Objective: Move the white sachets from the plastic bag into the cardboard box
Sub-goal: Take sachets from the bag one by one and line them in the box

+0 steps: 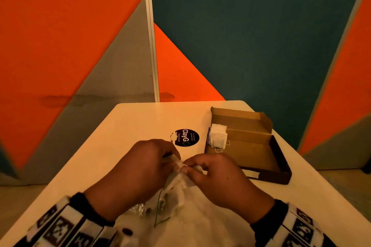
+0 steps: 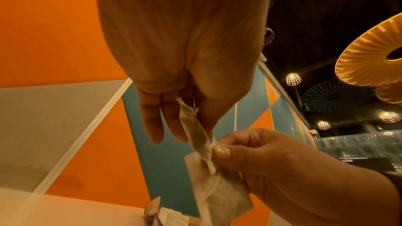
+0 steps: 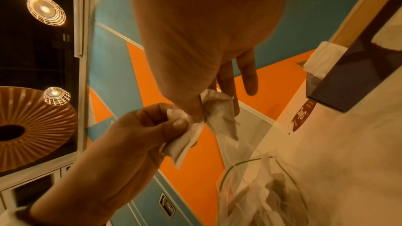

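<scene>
Left hand (image 1: pixel 140 168) and right hand (image 1: pixel 216 176) each pinch thin white paper sachets (image 2: pixel 219 193) above clear crumpled plastic bag (image 3: pixel 261 195) at table's 6 o'clock. Open brown cardboard box (image 1: pixel 261 156) at 2 o'clock, sachet stack (image 1: pixel 218 136) inside. Advice: separate tangled strings gently; tearing likely.

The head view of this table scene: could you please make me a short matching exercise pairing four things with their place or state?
Things:
1. open brown cardboard box
2. stack of white sachets
3. clear plastic bag
4. round black sticker

Places or states:
A. flat on the table, left of the box
B. at the table's far right
C. near the table's front edge, below both hands
D. standing at the box's left end

Pairs: 1-B, 2-D, 3-C, 4-A
</scene>
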{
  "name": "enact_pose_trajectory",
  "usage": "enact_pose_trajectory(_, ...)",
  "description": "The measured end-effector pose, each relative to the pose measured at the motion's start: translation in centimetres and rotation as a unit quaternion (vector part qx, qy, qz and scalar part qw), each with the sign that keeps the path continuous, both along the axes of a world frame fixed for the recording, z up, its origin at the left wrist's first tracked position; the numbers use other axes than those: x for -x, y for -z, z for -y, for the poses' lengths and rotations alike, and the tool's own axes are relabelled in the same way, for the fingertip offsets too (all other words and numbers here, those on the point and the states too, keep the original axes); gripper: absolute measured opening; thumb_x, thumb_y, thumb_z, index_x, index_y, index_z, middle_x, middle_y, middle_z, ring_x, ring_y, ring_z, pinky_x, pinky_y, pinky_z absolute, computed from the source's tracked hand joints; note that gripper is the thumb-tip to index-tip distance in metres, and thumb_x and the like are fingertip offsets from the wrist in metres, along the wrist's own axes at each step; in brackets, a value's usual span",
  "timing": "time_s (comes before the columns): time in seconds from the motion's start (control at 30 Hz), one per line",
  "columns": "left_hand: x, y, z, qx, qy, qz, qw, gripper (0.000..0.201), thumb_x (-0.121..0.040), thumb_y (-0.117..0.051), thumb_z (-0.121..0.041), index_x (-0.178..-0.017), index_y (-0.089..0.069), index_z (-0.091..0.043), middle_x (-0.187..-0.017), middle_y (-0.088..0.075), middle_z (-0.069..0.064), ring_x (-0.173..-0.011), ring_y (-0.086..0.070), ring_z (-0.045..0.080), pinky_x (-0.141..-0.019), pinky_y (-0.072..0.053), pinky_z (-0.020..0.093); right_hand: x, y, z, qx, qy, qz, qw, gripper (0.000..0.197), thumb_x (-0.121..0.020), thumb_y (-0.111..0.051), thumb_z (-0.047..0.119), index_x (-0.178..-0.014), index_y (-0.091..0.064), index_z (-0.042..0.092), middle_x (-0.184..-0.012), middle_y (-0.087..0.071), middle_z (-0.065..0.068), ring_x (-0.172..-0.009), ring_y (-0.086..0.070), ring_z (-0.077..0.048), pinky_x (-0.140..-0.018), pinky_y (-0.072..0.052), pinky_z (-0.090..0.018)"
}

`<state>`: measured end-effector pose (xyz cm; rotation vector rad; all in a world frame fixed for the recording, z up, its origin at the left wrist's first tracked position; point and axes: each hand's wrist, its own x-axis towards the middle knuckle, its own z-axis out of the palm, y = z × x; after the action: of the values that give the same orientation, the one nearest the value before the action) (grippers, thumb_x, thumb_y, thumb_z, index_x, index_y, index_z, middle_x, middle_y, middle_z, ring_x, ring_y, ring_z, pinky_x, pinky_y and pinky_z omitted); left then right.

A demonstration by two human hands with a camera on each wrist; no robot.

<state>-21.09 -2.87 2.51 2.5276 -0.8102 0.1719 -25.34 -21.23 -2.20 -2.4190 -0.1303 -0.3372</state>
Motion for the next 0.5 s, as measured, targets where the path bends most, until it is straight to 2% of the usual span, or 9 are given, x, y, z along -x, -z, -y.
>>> enact_pose_trajectory(0.1,-0.6,-0.6,-1.3,-0.025,-0.007,0.001,1.000,0.015,-0.092,-0.064,-0.024,-0.088,-0.071,-0.037,-0.091,-0.065,-0.021,-0.082,-0.059,-0.004,-0.067,-0.040,0.004,0.1,0.0,1.5,0.002,0.018,-0.006,1.000,0.022,-0.091,-0.060,0.049,-0.106,-0.073,0.040,-0.104,-0.072,0.022,-0.095,-0.063,0.002,-0.087,-0.055,-0.028)
enact_pose_trajectory(0.27,-1.8,-1.2,-4.3,0.005,-0.053,-0.020,0.998,0.023,-0.090,-0.069,-0.022,-0.075,-0.070,-0.039,-0.077,-0.069,-0.020,-0.077,-0.062,-0.008,-0.055,-0.041,0.009,0.0,-0.4,4.6,-0.035,0.052,-0.041,0.997,0.016,-0.092,-0.063,0.043,-0.100,-0.076,0.041,-0.092,-0.072,0.025,-0.085,-0.063,0.007,-0.084,-0.052,-0.021)
enact_pose_trajectory(0.33,-2.2,-1.3,-5.0,0.008,-0.067,-0.018,0.998,0.024,-0.090,-0.069,-0.022,-0.073,-0.070,-0.040,-0.076,-0.070,-0.019,-0.073,-0.063,-0.001,-0.057,-0.042,0.012,-0.2,-0.5,5.5,-0.008,0.075,-0.062,0.995,0.016,-0.093,-0.061,0.040,-0.101,-0.076,0.039,-0.100,-0.073,0.021,-0.085,-0.062,0.003,-0.089,-0.052,-0.024)
enact_pose_trajectory(0.4,-2.1,-1.4,-4.8,-0.004,-0.074,-0.003,0.997,0.024,-0.091,-0.067,-0.021,-0.074,-0.069,-0.039,-0.079,-0.068,-0.019,-0.074,-0.062,0.000,-0.059,-0.041,0.014,-0.3,-0.6,5.8,0.018,0.093,-0.073,0.993,0.020,-0.096,-0.058,0.038,-0.108,-0.074,0.038,-0.111,-0.070,0.018,-0.094,-0.060,-0.001,-0.091,-0.048,-0.024)
enact_pose_trajectory(0.5,-1.2,-1.5,-3.2,-0.042,-0.038,0.021,0.998,0.017,-0.093,-0.062,-0.023,-0.085,-0.070,-0.036,-0.090,-0.064,-0.019,-0.083,-0.058,0.000,-0.070,-0.047,0.017,0.0,-1.1,4.4,-0.018,0.057,-0.050,0.997,0.030,-0.092,-0.058,0.047,-0.119,-0.068,0.038,-0.125,-0.065,0.017,-0.107,-0.057,0.001,-0.096,-0.045,-0.022)
